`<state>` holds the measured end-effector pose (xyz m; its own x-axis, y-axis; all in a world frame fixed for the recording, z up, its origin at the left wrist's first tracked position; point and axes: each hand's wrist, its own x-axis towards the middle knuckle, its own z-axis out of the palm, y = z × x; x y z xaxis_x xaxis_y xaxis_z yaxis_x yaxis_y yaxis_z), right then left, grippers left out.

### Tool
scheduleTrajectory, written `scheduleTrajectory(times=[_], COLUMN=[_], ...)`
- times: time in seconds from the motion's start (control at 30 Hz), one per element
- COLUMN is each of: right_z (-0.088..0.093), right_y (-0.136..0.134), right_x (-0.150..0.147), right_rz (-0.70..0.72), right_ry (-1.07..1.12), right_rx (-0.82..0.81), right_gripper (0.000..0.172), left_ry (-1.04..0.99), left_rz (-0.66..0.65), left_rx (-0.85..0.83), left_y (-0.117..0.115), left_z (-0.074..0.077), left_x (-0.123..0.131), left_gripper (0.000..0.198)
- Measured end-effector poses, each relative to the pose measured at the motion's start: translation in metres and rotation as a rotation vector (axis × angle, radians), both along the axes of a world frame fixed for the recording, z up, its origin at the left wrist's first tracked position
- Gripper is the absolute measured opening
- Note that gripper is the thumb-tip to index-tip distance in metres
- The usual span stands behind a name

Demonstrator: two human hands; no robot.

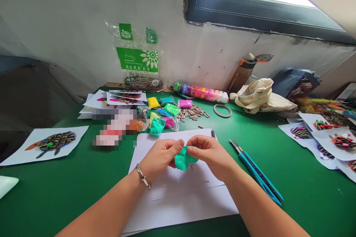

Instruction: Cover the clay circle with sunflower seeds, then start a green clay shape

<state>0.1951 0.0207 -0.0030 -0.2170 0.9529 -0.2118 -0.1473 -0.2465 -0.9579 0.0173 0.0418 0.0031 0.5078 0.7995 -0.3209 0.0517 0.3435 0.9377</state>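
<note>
Both my hands hold a flattened lump of teal modelling clay [185, 158] between the fingers and thumbs, pinching it at its top edge. My left hand [161, 157] wears a silver bracelet [144, 177] on the wrist, and my right hand [208, 152] sits close beside it. Beneath them lies a white paper sheet [178, 200] on the green table [289, 207]. The clay hangs a little above the paper, not visibly touching it. A blue utility knife [257, 172] lies to the right of my right hand.
Open packs of coloured clay [164, 107] and loose sunflower seeds [191, 113] lie at the back of the table. Seed-and-clay pictures on paper [46, 145] [328, 140] lie left and right. A blurred patch [114, 127] hides part of the table. A cloth bag [258, 96] stands against the wall.
</note>
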Motion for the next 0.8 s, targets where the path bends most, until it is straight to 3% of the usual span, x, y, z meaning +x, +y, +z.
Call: scheduleTrajectory(times=[0.27, 0.6, 0.8], right_z=[-0.003, -0.008, -0.003], right_y=[0.001, 0.002, 0.0], right_x=[-0.002, -0.006, -0.004], right_rz=[-0.048, -0.063, 0.106], right_ry=[-0.106, -0.077, -0.135], right_rx=[-0.051, -0.019, -0.114], right_gripper=[0.03, 0.031, 0.031], left_ry=[0.166, 0.121, 0.164], left_rz=[-0.014, 0.026, -0.037], left_rx=[0.016, -0.043, 0.082], left_y=[0.006, 0.008, 0.009], left_z=[0.005, 0.0, 0.0], left_x=[-0.007, -0.007, -0.009], left_gripper=[0.027, 0.046, 0.033])
